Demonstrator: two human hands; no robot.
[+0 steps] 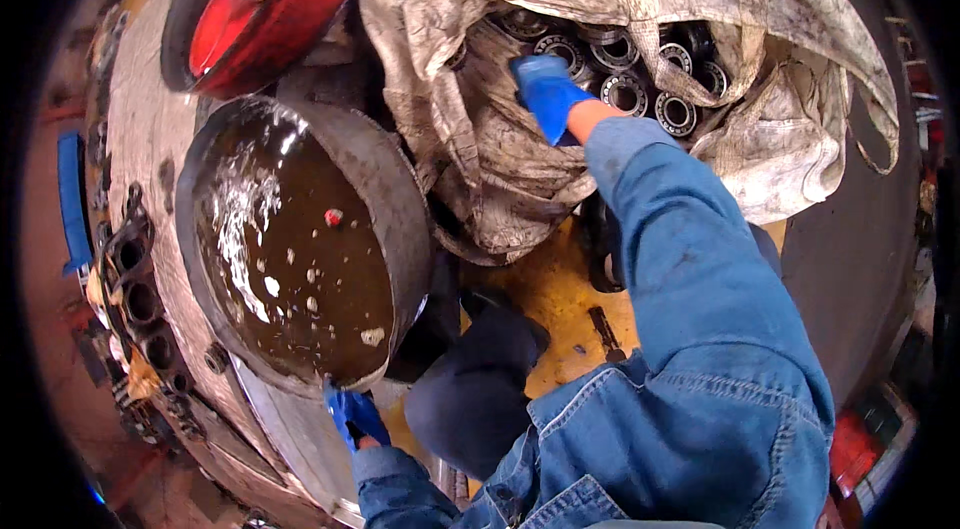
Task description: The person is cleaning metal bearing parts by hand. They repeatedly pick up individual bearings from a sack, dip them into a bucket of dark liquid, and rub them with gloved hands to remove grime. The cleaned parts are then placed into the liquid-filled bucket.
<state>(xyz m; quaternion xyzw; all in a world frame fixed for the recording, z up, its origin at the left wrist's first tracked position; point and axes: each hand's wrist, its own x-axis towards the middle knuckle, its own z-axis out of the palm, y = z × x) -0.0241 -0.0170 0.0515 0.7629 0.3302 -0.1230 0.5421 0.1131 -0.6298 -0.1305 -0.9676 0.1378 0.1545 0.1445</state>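
1. The right hand (548, 94), in a blue glove, is reached into the big dirty cloth sack (520, 159) in the upper middle of the frame. Its fingers are pointed down among the folds. It cannot be told if they are closed on anything.
2. The round metal bearings (640, 79) are piled inside the sack, just to the right of the right hand, in the upper right of the frame. They look dark and oily, so a firm grip with the whole hand is likely needed, one ring at a time.
3. The left hand (352, 414), also gloved in blue, is clamped on the near rim of the wide metal basin (400, 199) at the lower middle of the frame. A steady hold here should keep the basin from tipping.
4. The basin is filled with brown liquid (300, 249), with foam and small bits on top. It is probably best kept level, and anything put in is best lowered slowly so nothing is splashed.
5. A red round thing (250, 9) is seen at the upper left, behind the basin. A yellow floor (540, 294) is seen between the basin and the blue sleeve (690, 259).
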